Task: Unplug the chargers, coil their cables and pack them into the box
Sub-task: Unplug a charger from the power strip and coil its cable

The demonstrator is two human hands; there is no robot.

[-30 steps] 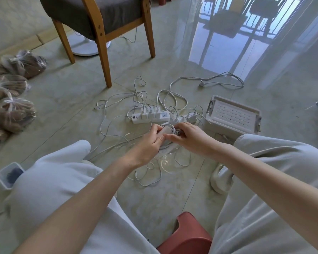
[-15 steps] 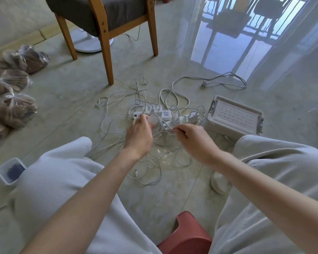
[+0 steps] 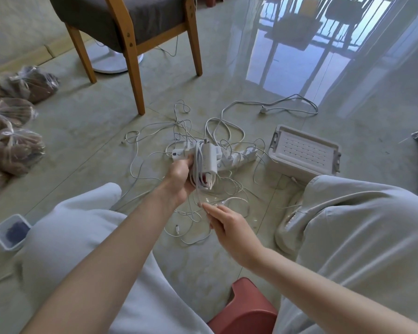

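Two bare hands hung above a tangle of thin white cables (image 3: 179,131) on the glossy tiled floor (image 3: 82,141). The left hand (image 3: 179,175) gripped a white rectangular charger brick (image 3: 209,156) and the loops of its cable, lifted just over the white power strip (image 3: 239,158). The right hand (image 3: 229,225), nearer the person, pinched the charger's loose cable strand at its fingertips, and the grey plastic box (image 3: 304,150) sat lidded just right of the strip.
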